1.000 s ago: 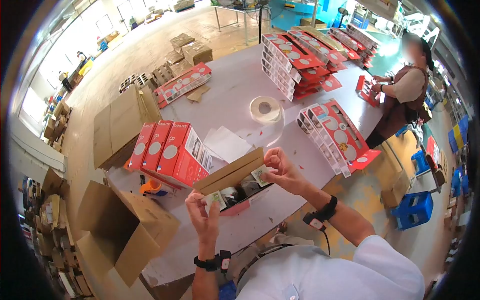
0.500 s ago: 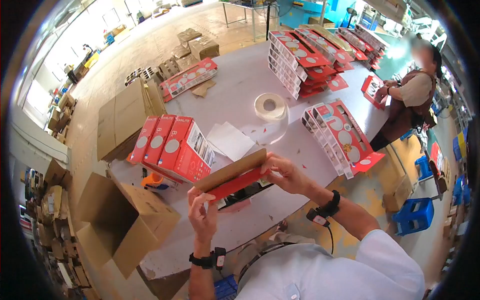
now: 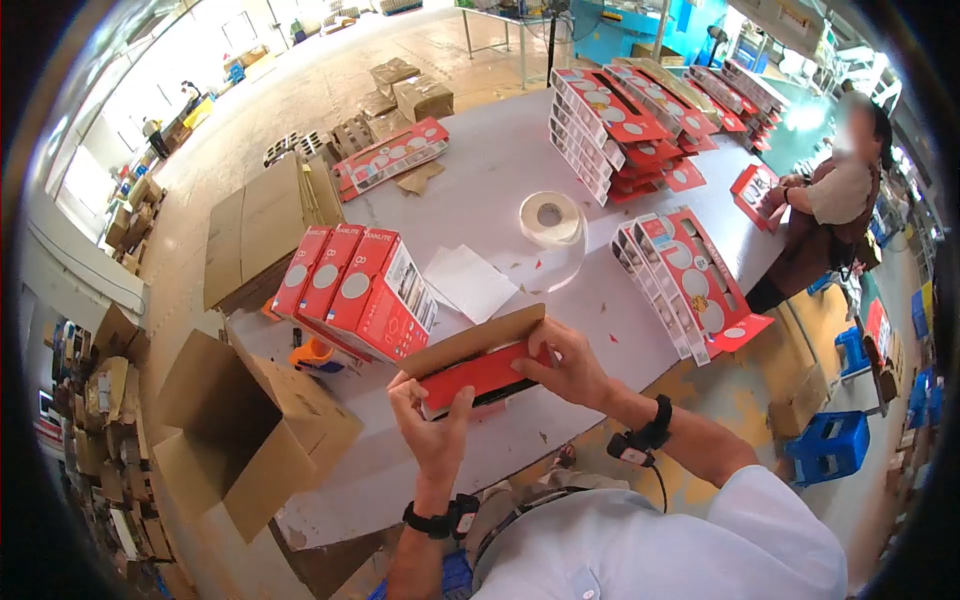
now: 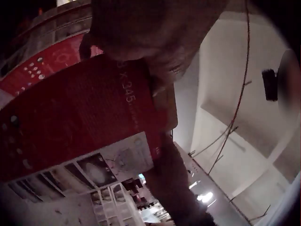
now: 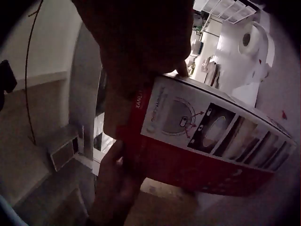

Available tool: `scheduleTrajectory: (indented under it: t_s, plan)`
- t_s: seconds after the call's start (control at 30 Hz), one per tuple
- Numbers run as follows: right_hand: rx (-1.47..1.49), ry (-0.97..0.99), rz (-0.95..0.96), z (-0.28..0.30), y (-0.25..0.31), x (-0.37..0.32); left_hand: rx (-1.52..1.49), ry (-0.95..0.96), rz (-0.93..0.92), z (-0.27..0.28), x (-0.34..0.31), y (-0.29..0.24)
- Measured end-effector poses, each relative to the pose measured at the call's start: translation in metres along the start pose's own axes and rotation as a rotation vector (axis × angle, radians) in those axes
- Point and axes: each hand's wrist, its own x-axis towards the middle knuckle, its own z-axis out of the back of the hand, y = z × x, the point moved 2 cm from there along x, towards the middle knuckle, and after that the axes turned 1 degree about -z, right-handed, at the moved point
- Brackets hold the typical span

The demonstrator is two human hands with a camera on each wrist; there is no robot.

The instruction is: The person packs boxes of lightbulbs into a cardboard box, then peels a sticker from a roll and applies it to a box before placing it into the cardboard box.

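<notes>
Between the two hands stands a red printed carton (image 3: 478, 382), its top partly open. A long brown-faced lid flap (image 3: 465, 338) rises along its far side, while a red strip of card lies across the opening and hides the contents. My left hand (image 3: 432, 430) grips the left end, thumb on the red card. At the right end my right hand (image 3: 578, 372) holds the carton, thumb bent over its top edge. Dark red panels of the carton (image 4: 80, 110) fill much of the left wrist view; the right wrist view shows its picture-printed side (image 5: 216, 129).
Three red boxes (image 3: 375, 300) stand just beyond the left hand. An open brown carton (image 3: 250, 430) is at left, near an orange tape dispenser (image 3: 312, 354). A label roll (image 3: 548, 218), paper (image 3: 468, 283) and stacked red cartons (image 3: 610, 130) lie farther back. Another person (image 3: 840, 195) works at right.
White end flaps with green print showed under the thumbs a second ago. The red card has since come down over the opening, covering them and the contents. Both hands stayed at the carton's ends.
</notes>
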Motion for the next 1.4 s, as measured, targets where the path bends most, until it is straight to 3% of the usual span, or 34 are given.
scheduleTrajectory:
  t_s: [0.13,0.23,0.37,0.47,0.57,0.67,0.8,0.93,1.0,1.1,1.17,1.23,1.33,1.4]
  plan:
    - [-0.016,-0.145,-0.001,-0.005,-0.003,-0.004,-0.238,-0.135,0.117,-0.009,0.008,-0.018]
    - [-0.012,-0.190,-0.085,-0.011,-0.005,-0.006,-0.470,0.184,0.398,-0.006,0.024,-0.028]
    - [-0.176,-0.084,-0.272,-0.002,0.001,-0.003,-0.501,0.245,0.407,-0.010,0.027,-0.026]
    - [-0.441,-0.211,0.139,0.019,0.022,0.016,-0.563,0.258,0.419,-0.007,0.036,-0.026]
    - [-0.553,-0.039,0.326,0.036,0.074,0.047,-0.653,0.252,0.384,-0.010,0.030,-0.022]
    - [-0.558,0.196,0.411,0.020,0.081,0.067,-0.635,0.288,0.347,-0.008,0.034,-0.020]
    - [-0.650,0.326,0.507,-0.010,0.079,0.085,-0.566,0.299,0.324,-0.006,0.033,-0.011]
    - [-0.769,0.575,0.422,-0.024,0.088,0.095,-0.379,0.303,0.331,0.001,0.034,-0.028]
    - [-0.838,0.699,0.350,-0.027,0.093,0.098,-0.500,0.313,0.412,0.004,0.032,-0.037]
    - [-0.701,0.722,0.401,-0.026,0.115,0.101,-0.627,0.358,0.389,-0.006,0.031,-0.018]
    - [-0.619,0.714,0.410,-0.032,0.097,0.103,-0.612,0.380,0.341,-0.008,0.030,-0.003]
    - [-0.589,0.651,0.399,-0.032,0.073,0.105,-0.592,0.376,0.330,-0.006,0.027,-0.014]
    - [-0.318,0.548,0.363,-0.015,0.068,0.111,-0.636,0.377,0.325,-0.013,0.032,-0.033]
    - [-0.342,0.544,0.336,0.011,0.077,0.113,-0.602,0.390,0.281,-0.009,0.031,-0.029]
